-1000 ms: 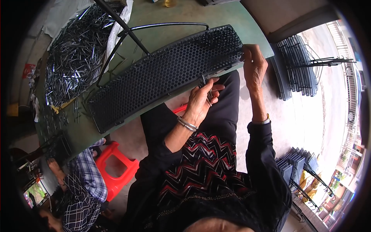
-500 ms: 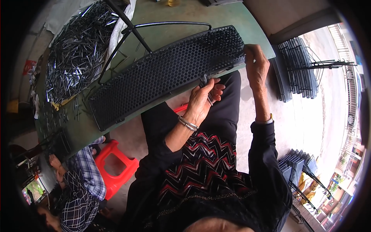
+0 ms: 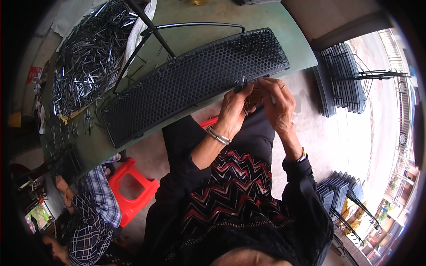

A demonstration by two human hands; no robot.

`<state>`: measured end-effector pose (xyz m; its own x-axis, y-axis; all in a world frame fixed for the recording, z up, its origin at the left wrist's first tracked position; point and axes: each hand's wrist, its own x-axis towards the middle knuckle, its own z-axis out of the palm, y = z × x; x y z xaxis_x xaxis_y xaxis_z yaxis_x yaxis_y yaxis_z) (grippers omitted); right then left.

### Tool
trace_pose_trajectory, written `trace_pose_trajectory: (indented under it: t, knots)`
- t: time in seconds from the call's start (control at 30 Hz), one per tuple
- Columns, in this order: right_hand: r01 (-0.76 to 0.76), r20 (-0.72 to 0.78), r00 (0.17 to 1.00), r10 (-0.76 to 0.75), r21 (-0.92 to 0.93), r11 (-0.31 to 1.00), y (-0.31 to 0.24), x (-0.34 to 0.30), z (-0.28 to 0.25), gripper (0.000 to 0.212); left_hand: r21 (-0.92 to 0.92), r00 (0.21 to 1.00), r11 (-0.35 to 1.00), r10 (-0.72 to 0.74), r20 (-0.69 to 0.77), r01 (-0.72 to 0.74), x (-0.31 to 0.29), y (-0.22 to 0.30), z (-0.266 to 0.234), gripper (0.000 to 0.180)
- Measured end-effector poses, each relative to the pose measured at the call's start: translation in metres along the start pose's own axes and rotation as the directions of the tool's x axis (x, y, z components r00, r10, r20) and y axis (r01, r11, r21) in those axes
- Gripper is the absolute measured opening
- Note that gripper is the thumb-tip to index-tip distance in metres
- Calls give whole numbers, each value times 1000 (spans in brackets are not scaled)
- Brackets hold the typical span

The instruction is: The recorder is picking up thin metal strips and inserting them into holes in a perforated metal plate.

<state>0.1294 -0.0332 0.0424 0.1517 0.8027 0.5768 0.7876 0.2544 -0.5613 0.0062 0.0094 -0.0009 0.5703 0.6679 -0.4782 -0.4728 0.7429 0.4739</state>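
Note:
A long black perforated panel lies slantwise on the green table, its front edge towards me. Short dark spikes stand thickly in the holes at its right end. At the panel's front edge my left hand is closed on a small bundle of dark shiny strips, their ends poking up past the thumb. Beside it, my right hand has its fingers pinched together close to the left fingertips. What it pinches, if anything, is too small to make out.
A heap of thin dark strips fills a white sack at the left. A black metal rod frame rises behind the panel. A red stool and a co-worker's hand are lower left. Racks of black panels stand on the right.
My right hand has moved left from the panel's right end to my left fingertips. My left hand keeps its bundle of strips. The panel has shifted slightly to the right.

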Motion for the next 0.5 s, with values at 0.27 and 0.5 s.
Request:
trace_pose_trajectory:
  t: [0.27,0.5]
  knots:
    - [-353,-38,931,363,164,921,-9,-5,-5,10,77,995,997,-19,-96,26,-7,2,4,23]
    - [-553,158,829,537,376,743,7,-1,-12,17,237,993,970,14,119,-43,-10,7,4,15]
